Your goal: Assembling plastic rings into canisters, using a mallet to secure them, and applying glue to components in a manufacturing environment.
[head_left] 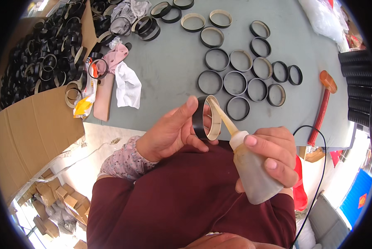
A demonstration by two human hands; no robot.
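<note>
Between the fingers and thumb of my left hand point(169, 130) is a black ring point(200, 118) with a cream-coloured lining, held on edge so its opening faces right. My right hand point(277, 155) is wrapped round a translucent squeeze bottle point(258, 178) with a long, thin, yellowish nozzle point(225, 116). The nozzle slants up to the left, and its tip is at the ring's upper inner edge. Whether anything comes out of it is too small to tell. Beyond my hands, several similar rings point(237, 108) lie on the grey-green table, some touching one another.
At the left, a cardboard box point(41, 128) is heaped with black rings point(41, 62). Beside it lie a white cloth point(128, 85), a pink cloth point(116, 56) and a flat pinkish case point(104, 97). A red-handled hammer point(320, 114) rests at the right, near black ribbed pieces point(358, 87) and a black cable point(324, 162).
</note>
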